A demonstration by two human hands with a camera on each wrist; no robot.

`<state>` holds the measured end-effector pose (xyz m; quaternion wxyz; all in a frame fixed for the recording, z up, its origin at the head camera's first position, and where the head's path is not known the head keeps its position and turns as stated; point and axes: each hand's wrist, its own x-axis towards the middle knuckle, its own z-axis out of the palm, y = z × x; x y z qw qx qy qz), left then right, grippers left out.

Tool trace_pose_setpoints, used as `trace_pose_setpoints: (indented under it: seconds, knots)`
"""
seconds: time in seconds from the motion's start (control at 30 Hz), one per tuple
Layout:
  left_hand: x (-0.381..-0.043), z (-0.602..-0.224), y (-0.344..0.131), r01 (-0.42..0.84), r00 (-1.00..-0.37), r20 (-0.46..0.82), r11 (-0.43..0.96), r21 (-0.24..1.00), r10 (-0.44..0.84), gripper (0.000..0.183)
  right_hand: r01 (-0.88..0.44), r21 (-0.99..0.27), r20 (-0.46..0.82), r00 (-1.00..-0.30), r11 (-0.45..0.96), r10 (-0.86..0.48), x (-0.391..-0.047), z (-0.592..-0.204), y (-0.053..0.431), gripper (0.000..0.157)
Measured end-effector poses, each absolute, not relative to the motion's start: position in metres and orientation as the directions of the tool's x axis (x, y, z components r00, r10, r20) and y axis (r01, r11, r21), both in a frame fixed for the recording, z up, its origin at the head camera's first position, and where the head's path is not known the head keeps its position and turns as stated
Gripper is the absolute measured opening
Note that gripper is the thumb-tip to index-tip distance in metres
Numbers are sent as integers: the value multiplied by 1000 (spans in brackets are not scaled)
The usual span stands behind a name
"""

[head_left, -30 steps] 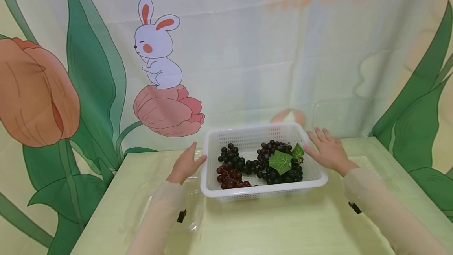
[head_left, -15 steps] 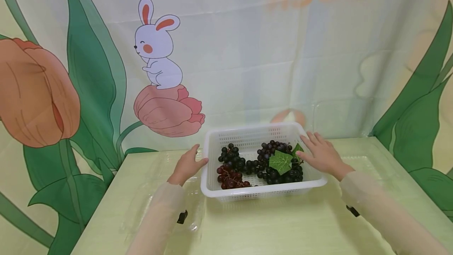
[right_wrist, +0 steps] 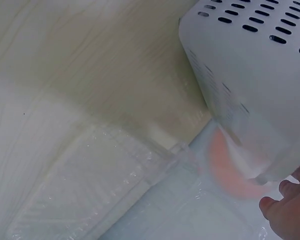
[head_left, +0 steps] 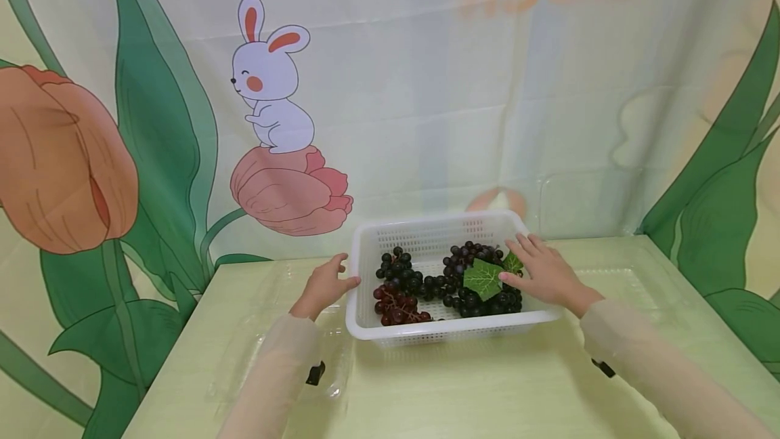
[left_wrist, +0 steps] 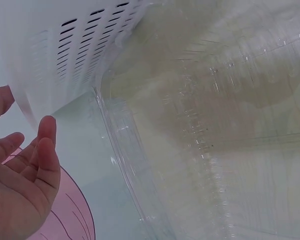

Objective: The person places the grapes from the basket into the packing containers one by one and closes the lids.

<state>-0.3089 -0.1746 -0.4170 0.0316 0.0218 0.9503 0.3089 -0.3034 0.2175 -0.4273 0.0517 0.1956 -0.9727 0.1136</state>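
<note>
A white plastic basket (head_left: pixel 453 326) holds dark grape bunches (head_left: pixel 472 256), a red grape bunch (head_left: pixel 396 307) and a green leaf (head_left: pixel 483 279). Beside its left wall is my left hand (head_left: pixel 323 286), with bent fingers and nothing in its grasp; the thumb tip comes up to the rim. Over the basket's right side hovers my right hand (head_left: pixel 545 273), fingers spread, its thumb near the leaf. It holds nothing that I can see. In the left wrist view, relaxed fingers (left_wrist: pixel 47 160) lie close to the basket's slotted wall (left_wrist: pixel 75 45).
A clear plastic clamshell container (head_left: pixel 338 364) lies on the table left of the basket, partly under my left arm. A second clear container (head_left: pixel 627 290) lies to the right, its lid against the backdrop. Printed cloth (head_left: pixel 396 100) hangs right behind the table.
My right hand has moved left and inward, from the basket's right rim to above the leaf. My left hand has shifted slightly, its fingers bending a little more. The basket stays put.
</note>
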Motion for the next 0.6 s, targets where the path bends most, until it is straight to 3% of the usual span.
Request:
trace_pose_setpoints:
  seconds: [0.6]
  knots:
    - [-309, -416, -172, -33, -992, -114, 764, 645, 53, 55, -436, -236, 121, -900, 869, -419, -295, -431, 207, 81]
